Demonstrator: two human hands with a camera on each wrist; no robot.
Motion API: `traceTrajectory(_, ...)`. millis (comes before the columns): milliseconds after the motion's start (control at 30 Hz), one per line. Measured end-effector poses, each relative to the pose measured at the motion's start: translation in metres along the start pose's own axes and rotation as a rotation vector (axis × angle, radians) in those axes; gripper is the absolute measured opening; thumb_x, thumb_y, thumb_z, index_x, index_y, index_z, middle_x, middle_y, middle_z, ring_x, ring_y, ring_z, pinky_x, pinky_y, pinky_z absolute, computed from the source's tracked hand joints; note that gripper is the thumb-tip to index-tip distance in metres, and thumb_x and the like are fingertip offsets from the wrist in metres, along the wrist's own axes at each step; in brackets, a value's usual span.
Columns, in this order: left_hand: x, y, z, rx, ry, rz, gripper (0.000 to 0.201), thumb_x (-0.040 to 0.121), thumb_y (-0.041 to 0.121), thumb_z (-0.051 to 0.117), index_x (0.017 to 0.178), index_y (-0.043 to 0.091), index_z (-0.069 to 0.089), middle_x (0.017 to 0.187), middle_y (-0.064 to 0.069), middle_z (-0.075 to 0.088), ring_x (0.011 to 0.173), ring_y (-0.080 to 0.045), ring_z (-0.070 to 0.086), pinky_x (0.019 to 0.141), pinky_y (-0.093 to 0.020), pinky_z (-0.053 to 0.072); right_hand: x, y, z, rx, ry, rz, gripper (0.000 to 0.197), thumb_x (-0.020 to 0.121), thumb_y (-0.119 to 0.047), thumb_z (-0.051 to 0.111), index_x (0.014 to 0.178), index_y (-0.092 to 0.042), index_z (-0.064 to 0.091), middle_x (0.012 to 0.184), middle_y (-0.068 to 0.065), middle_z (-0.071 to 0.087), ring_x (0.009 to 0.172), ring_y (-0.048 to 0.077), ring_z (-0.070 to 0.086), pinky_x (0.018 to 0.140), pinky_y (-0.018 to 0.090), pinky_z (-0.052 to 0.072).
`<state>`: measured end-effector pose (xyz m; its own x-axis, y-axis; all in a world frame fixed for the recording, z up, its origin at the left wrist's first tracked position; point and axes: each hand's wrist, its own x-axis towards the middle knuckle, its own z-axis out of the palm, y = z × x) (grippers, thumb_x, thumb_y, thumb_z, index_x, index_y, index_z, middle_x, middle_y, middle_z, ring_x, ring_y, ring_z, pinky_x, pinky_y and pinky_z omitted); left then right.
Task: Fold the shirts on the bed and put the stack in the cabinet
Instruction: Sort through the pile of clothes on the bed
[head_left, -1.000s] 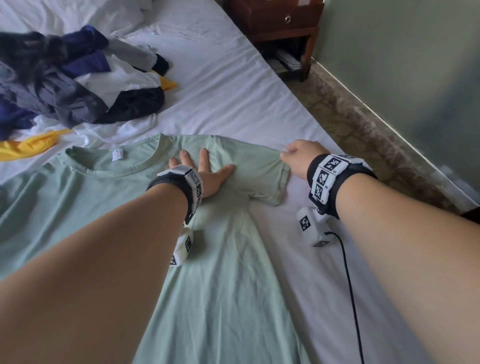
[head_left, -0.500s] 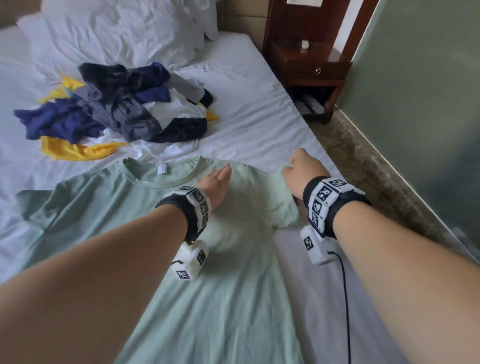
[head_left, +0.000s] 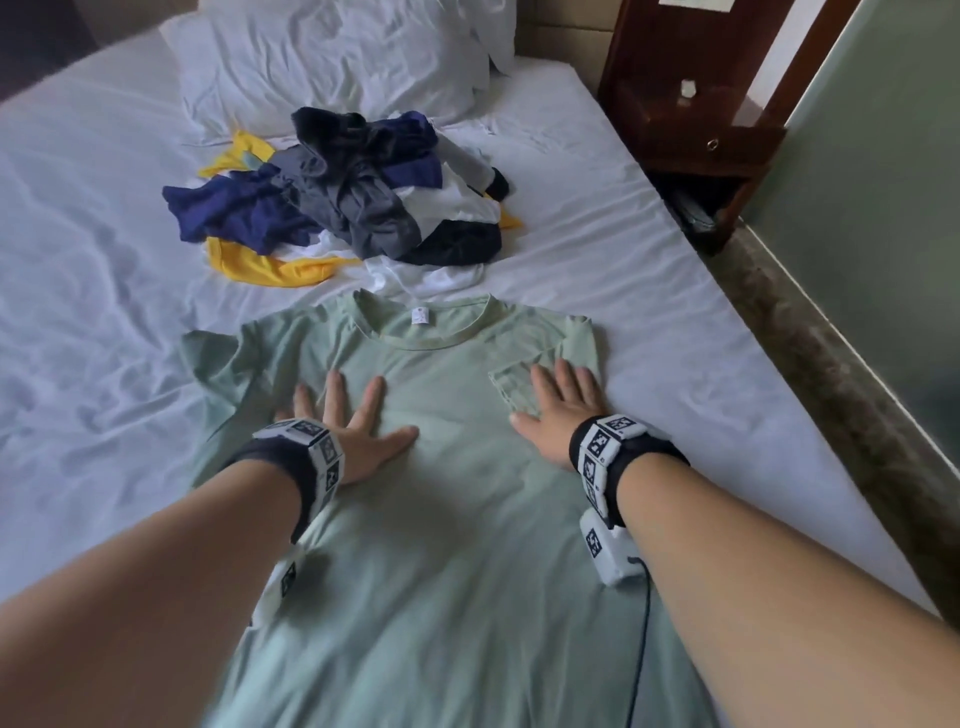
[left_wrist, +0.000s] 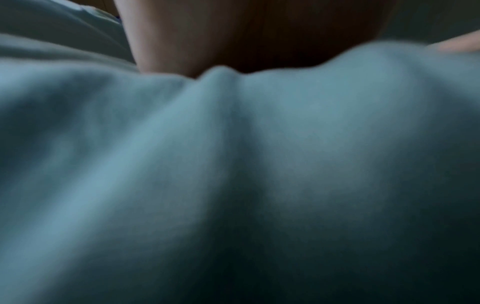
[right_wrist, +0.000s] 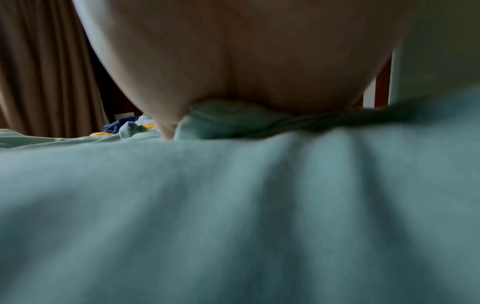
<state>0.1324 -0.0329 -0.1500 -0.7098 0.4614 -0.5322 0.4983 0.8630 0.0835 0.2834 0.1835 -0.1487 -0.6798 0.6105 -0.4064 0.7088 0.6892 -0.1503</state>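
Both palms are pressed flat, fingers spread, nothing gripped: left hand (head_left: 349, 431) on the pale green cotton T-shirt's (head_left: 457, 545) chest, right hand (head_left: 558, 410) on its folded-in sleeve.

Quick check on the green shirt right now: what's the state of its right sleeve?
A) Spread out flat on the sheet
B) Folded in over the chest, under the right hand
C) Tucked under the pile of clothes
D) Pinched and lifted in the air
B: the right sleeve lies folded inward on the green shirt, with the right hand pressing flat on it and the left hand flat on the chest.
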Motion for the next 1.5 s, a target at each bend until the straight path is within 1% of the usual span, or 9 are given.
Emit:
traceTrajectory(467,0.013,-0.008,0.008,-0.015,-0.010,0.045,0.092,0.077,0.096,0.023,0.151,0.059,-0.018,0.164,0.007,-0.034,0.152,-0.040,-0.024,0.119,-0.065,-0.004,0.004,-0.010,0.012,-0.131,-0.049,0.110,0.094,0.090,-0.082,0.023,0.160,-0.031,-0.012,0.167,0.001,-0.021,0.153,0.027,-0.021,0.123,0.043,-0.012)
traceTrajectory(567,0.004,-0.023,-0.017,-0.194,0.080,0.137,0.065,0.094,0.075,0.038,0.154,0.056,0.022,0.171,0.004,0.007,0.155,-0.036,0.011,0.122,-0.056,0.013,-0.004,-0.033,-0.003,-0.222,0.042,0.149,0.084,0.097,-0.066,0.033,0.162,-0.024,-0.001,0.169,0.006,-0.010,0.155,0.032,-0.011,0.125,0.049,-0.004)
traceTrajectory(633,0.003,-0.050,-0.045,-0.564,0.294,0.119,0.035,0.100,0.042,0.049,0.131,0.038,0.065,0.143,-0.004,0.060,0.126,-0.032,0.058,0.106,-0.043,0.048,-0.005,-0.064,-0.010,-0.205,0.130,0.073,0.076,0.098,-0.046,0.043,0.160,-0.022,0.006,0.169,0.007,-0.005,0.154,0.032,-0.009,0.125,0.050,0.003)
traceTrajectory(733,0.009,-0.110,-0.075,-0.876,0.586,-0.114,0.029,0.088,0.027,0.055,0.106,0.024,0.077,0.114,-0.009,0.074,0.105,-0.034,0.068,0.093,-0.038,0.055,-0.004,-0.135,-0.005,-0.079,0.131,-0.169,0.084,0.094,-0.047,0.053,0.161,-0.023,0.007,0.169,0.005,-0.005,0.155,0.027,-0.010,0.126,0.044,0.006)
traceTrajectory(867,0.026,-0.171,-0.072,-0.875,0.425,-0.308,0.009,0.075,0.008,0.065,0.065,0.007,0.066,0.066,-0.015,0.058,0.069,-0.031,0.058,0.068,-0.033,0.049,-0.010,-0.234,0.018,0.077,0.009,-0.385,0.091,0.094,-0.060,0.052,0.162,-0.027,0.002,0.169,-0.001,-0.010,0.155,0.025,-0.011,0.126,0.043,0.003)
traceTrajectory(1000,0.050,-0.187,-0.071,-1.083,0.295,-0.208,0.026,0.064,0.016,0.084,0.053,0.012,0.061,0.056,-0.006,0.060,0.060,-0.029,0.064,0.069,-0.037,0.059,0.010,-0.272,0.038,0.153,-0.025,-0.348,0.080,0.099,-0.060,0.042,0.162,-0.028,0.004,0.170,-0.005,-0.005,0.156,0.019,-0.008,0.126,0.042,0.000)
traceTrajectory(1200,0.064,-0.176,-0.070,-0.949,0.219,0.024,0.027,0.078,0.029,0.085,0.094,0.012,0.074,0.093,-0.012,0.076,0.085,-0.028,0.072,0.084,-0.040,0.059,0.032,-0.269,0.044,0.200,-0.178,-0.325,0.062,0.108,-0.045,0.026,0.162,-0.026,0.004,0.169,-0.004,-0.010,0.156,0.023,-0.012,0.123,0.042,-0.003)
traceTrajectory(1367,0.052,-0.174,-0.081,-1.261,0.225,0.094,0.061,0.052,0.043,0.084,0.104,0.013,0.071,0.104,-0.013,0.076,0.098,-0.030,0.074,0.091,-0.053,0.060,0.034,-0.268,0.046,0.313,-0.191,-0.306,0.062,0.107,-0.040,0.032,0.162,-0.027,0.006,0.170,-0.003,-0.004,0.156,0.022,-0.011,0.125,0.043,-0.003)
traceTrajectory(1500,0.041,-0.185,-0.096,-1.426,0.239,0.031,0.044,0.069,0.024,0.091,0.101,0.012,0.064,0.108,-0.017,0.073,0.095,-0.032,0.075,0.083,-0.056,0.061,0.032,-0.265,0.042,0.338,-0.199,-0.337,0.058,0.110,-0.033,0.028,0.162,-0.023,0.007,0.170,0.002,-0.003,0.156,0.026,-0.010,0.125,0.044,-0.003)
